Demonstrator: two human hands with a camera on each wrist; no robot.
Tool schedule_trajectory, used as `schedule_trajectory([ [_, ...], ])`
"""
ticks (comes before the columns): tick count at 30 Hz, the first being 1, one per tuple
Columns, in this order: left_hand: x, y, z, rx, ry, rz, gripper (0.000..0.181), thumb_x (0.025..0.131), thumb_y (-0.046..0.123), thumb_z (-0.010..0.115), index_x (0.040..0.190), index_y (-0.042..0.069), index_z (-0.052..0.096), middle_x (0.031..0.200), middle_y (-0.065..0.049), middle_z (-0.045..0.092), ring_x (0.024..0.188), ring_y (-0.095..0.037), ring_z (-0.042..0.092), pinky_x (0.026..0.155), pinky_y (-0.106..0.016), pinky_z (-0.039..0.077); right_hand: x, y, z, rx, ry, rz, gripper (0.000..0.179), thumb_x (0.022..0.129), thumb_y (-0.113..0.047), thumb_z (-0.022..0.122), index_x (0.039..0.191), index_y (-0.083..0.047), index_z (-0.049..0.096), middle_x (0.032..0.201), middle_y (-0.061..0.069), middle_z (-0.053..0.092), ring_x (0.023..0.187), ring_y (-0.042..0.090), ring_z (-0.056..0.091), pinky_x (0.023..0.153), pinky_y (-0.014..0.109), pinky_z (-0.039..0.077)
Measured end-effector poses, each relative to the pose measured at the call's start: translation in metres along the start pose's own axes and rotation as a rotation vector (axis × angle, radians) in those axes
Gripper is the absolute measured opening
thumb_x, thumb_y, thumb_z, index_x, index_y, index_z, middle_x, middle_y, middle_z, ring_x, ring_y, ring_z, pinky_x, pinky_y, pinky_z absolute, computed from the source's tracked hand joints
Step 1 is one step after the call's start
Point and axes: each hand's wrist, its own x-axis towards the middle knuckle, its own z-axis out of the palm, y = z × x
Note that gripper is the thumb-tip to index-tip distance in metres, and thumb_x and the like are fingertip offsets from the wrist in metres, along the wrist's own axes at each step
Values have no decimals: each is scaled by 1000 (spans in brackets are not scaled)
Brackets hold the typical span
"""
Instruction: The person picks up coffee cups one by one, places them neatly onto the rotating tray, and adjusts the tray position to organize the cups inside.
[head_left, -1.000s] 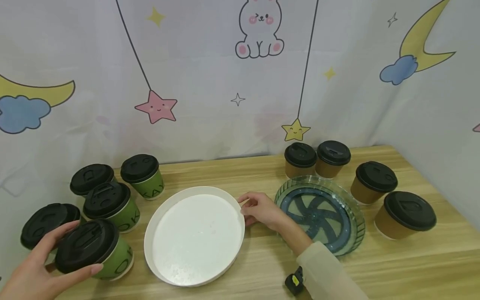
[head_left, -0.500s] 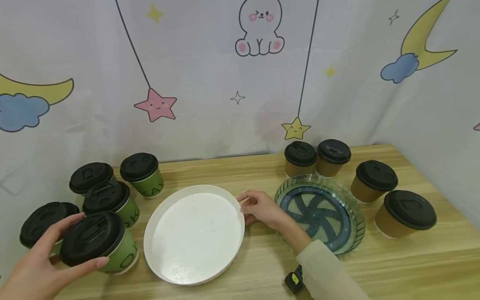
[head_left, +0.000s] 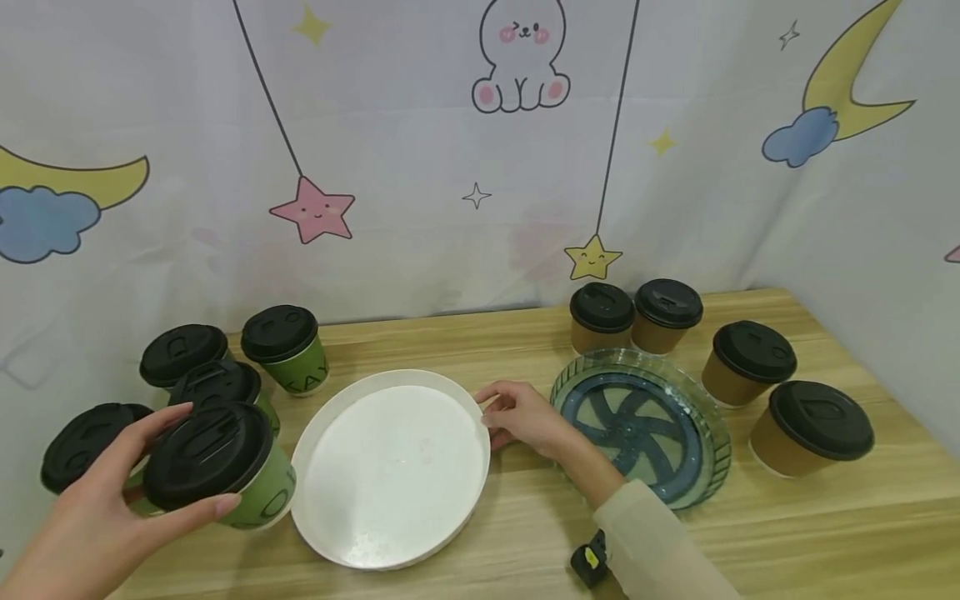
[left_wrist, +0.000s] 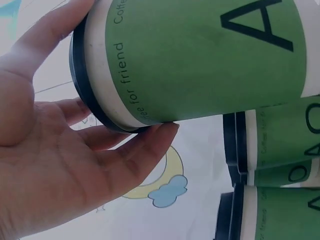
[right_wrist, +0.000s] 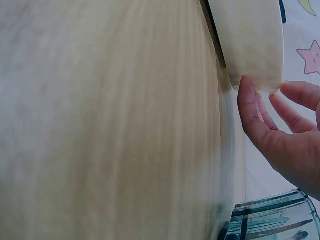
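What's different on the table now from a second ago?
The left hand moved its green cup right, toward the white tray, and seems to have lifted it. Nothing new was grabbed or let go. The right hand stayed at the tray's edge; the other cups and glass dish stayed put.

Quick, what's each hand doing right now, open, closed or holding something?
Left hand: holding a black-lidded green cup.
Right hand: touching the side of the white tray; can't tell if it's gripping.

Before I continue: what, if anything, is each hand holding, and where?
Left hand: a green cup, by its lidded top. Right hand: touches the white tray, right side; whether pinching, unclear.
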Motion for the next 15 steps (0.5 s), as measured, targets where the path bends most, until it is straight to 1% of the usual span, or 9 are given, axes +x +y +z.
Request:
schedule_trajectory([
  [2,1,4,0,0,1,21,111,68,54,73,145,4,10,137,-34,19,107,-53,33,73,-67,39,0,0,0,0,0,0,27,86,8,53,114,8,53,85,16,53,64,21,61,61,37,55],
  [4,1,9,0,-6,0,46,111,67,54,73,145,5,11,136,-32,23,101,-48,40,68,-59,45,0,1,0,-1,3,0,27,86,9,53,113,8,53,84,16,54,63,21,61,61,37,55],
  [6,2,15,1,-13,-4,72,109,67,53,74,145,7,13,135,-30,28,94,-43,46,65,-51,47,1,1,0,-1,6,0,27,86,9,53,113,7,53,84,16,54,63,21,61,61,37,55],
  [8,2,21,5,-60,-11,106,109,66,50,76,145,9,14,134,-28,31,96,-41,48,67,-50,47,1,1,0,-2,6,1,28,86,9,53,114,7,53,84,16,54,63,21,61,61,37,55],
  [10,3,27,8,-91,-19,122,108,66,48,77,145,9,15,134,-27,32,101,-41,46,71,-53,45,1,2,0,-1,3,0,28,86,9,53,114,7,53,85,16,54,64,21,61,61,37,55],
  [12,3,33,12,-124,-25,130,109,65,46,79,145,8,16,135,-27,32,111,-44,40,79,-60,40,1,2,0,-3,2,2,28,86,9,53,114,7,53,85,16,54,64,21,61,61,37,55],
  [15,2,41,18,-145,-27,139,108,64,46,80,144,7,18,136,-27,32,116,-45,36,82,-63,36,1,1,0,-10,7,5,28,86,8,53,114,7,53,85,16,54,64,21,60,60,37,55],
])
